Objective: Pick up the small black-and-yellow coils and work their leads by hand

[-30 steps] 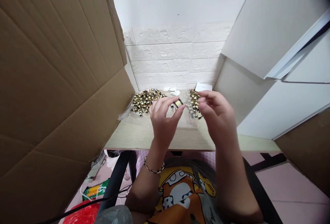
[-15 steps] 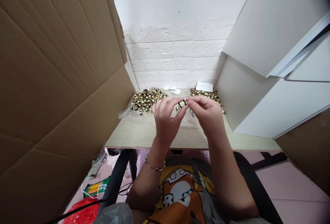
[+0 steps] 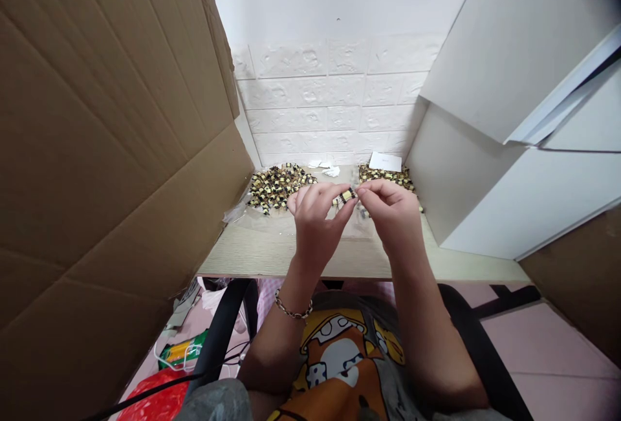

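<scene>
Between the thumb and fingers of my left hand (image 3: 317, 217) is a small yellow and black component (image 3: 346, 195) with thin pins, held above the table. The fingertips of my right hand (image 3: 391, 207) are pinched at the component's right end; whether they grip the part itself or something finer is too small to tell. A pile of similar yellow and black components (image 3: 276, 187) lies behind and left of my left hand. Another pile (image 3: 388, 177) sits behind my right hand, partly hidden by it.
The pale wooden table (image 3: 262, 256) has clear plastic film on it. White paper scraps (image 3: 330, 171) and a white card (image 3: 385, 161) lie near the brick-patterned wall. Tall cardboard (image 3: 116, 123) stands on the left, white boxes (image 3: 485, 169) on the right.
Both hands and the held component have shifted slightly to the right. The grip of each hand looks much the same.
</scene>
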Tool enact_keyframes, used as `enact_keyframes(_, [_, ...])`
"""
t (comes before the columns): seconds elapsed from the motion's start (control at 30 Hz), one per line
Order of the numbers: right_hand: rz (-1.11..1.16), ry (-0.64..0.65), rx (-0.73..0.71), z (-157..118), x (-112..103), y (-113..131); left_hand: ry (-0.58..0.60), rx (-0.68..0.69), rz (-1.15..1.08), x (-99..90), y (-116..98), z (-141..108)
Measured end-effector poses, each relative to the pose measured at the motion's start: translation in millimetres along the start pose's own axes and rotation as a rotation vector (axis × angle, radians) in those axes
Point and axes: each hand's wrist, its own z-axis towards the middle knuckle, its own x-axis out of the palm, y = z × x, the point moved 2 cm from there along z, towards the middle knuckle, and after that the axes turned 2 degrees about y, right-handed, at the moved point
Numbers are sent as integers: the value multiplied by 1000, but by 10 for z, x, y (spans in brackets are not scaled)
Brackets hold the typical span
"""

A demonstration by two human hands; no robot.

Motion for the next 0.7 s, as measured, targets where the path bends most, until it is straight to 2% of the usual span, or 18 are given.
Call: enact_keyframes(0.7, [36, 21, -1, -29, 4, -2, 23, -23, -19, 2, -5, -20])
